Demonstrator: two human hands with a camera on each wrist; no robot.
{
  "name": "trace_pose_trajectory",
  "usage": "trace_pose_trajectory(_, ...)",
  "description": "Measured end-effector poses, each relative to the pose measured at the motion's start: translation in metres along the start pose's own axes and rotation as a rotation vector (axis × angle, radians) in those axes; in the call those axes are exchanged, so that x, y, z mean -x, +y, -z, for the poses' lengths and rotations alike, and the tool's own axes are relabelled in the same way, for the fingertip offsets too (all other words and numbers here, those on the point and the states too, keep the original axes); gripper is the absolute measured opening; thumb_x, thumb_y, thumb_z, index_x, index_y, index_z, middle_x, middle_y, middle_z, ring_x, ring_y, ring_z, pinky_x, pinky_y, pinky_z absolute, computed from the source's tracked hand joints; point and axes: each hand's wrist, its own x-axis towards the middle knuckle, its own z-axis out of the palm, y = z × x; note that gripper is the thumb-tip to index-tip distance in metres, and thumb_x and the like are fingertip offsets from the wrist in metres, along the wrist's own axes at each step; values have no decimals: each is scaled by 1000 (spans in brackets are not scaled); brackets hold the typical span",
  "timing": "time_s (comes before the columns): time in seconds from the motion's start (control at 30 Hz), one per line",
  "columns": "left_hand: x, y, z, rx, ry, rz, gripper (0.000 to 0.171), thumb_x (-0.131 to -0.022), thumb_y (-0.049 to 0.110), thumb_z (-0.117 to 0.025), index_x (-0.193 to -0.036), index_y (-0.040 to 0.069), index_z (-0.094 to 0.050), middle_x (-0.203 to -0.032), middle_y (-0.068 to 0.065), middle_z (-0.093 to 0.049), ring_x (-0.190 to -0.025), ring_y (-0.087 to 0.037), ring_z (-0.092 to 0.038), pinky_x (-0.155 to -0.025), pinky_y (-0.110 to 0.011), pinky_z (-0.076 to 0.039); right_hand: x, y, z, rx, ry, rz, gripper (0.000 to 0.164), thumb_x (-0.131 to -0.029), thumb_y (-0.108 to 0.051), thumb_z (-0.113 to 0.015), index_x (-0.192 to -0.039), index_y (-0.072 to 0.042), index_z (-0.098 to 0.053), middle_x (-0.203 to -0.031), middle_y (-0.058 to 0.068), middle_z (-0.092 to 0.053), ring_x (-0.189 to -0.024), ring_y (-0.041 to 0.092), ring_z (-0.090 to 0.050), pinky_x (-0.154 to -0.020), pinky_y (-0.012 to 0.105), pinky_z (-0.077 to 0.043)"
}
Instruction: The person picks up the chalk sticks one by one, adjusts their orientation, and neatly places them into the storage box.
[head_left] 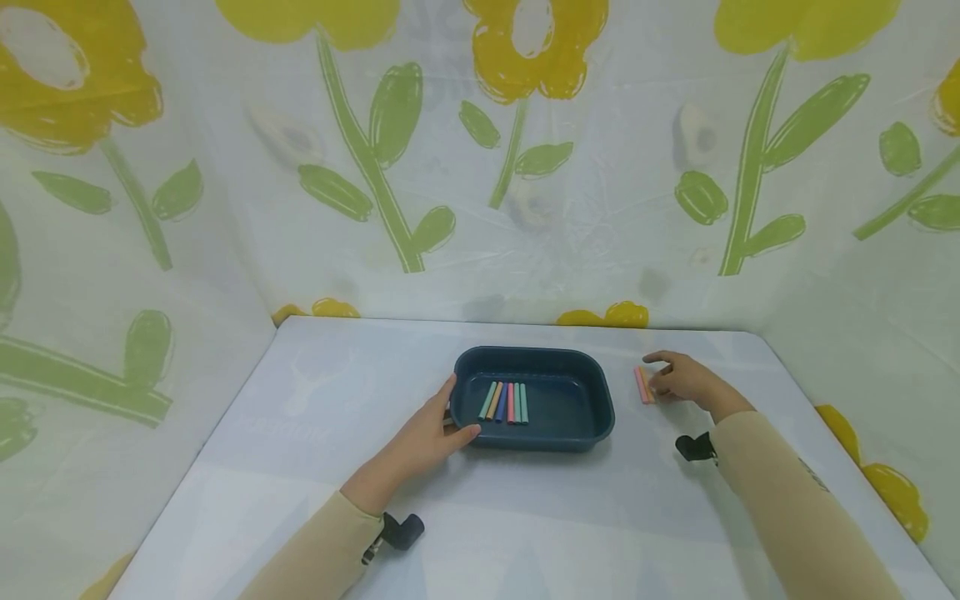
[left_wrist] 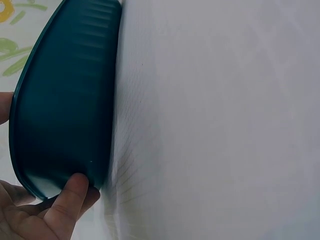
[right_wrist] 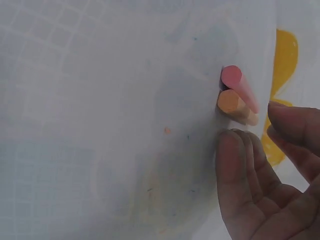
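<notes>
A dark teal tray (head_left: 540,442) stands on the table, with several coloured chalk sticks (head_left: 512,403) lying side by side in its left half. My left hand (head_left: 423,435) grips its left end; in the left wrist view, fingers (left_wrist: 75,192) press the outer wall of the tray (left_wrist: 65,100). To the right of the tray, a pink chalk stick (right_wrist: 240,85) and an orange chalk stick (right_wrist: 234,103) lie together on the table. Beside the orange one is my right hand (head_left: 686,380), thumb and fingers apart, nothing held between them. Its fingertips (right_wrist: 230,142) sit very near the orange chalk.
The white table (head_left: 315,467) has a back edge against a hanging cloth (head_left: 600,208) printed with yellow flowers. Small chalk crumbs (right_wrist: 167,130) dot the tabletop near the right hand. Black wrist mounts (head_left: 401,532) are worn on both sleeves.
</notes>
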Motion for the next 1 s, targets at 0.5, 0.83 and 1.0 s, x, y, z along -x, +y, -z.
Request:
trace_pose_trajectory(0.5,1,4,2,6,-1,-2,97,-94,46,-69,-162,10,-10,-163,-18,-23,-140,-34,-43,-115,-48,-35,-9,6,1,12,-88,-15,68,-92,-3,-60,-152,6,-28,-111,18,-56,-86,22,-57,-77,33,-52)
trace_pose_trajectory(0.83,2,2,2,22,-1,-13,96,-94,44,-69,-161,8,-10,-163,-19,-24,-139,-35,-44,-114,-49,-36,-8,4,0,-4,-87,-8,70,-92,-1,-65,-150,6,-26,-110,19,-53,-85,22,-57,-76,33,-53)
trace_pose_trajectory(1.0,2,1,2,20,-2,-15,96,-94,45,-68,-161,8,-10,-163,-19,-24,-139,-35,-44,-114,-49,-36,-7,7,-2,-22,-39,2,69,-92,-3,-66,-148,6,-25,-113,21,-54,-87,22,-59,-76,33,-53)
